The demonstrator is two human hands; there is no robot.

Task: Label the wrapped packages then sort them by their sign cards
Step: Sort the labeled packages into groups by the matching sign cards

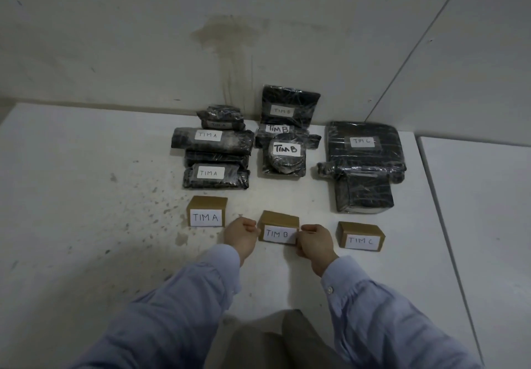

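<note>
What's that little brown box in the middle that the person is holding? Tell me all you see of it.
The TIM B sign card is a small brown box, cardboard by its look, with a white paper label on its front handwritten TIM B. It stands upright on the white surface, between the TIM A card and the TIM C card, in front of the TIM B packages. The left hand and the right hand grip its two sides with curled fingers.

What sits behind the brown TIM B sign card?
Three black film-wrapped packages labelled TIM B: a round package nearest, a second package mostly covered behind it, a third package by the wall.
</note>
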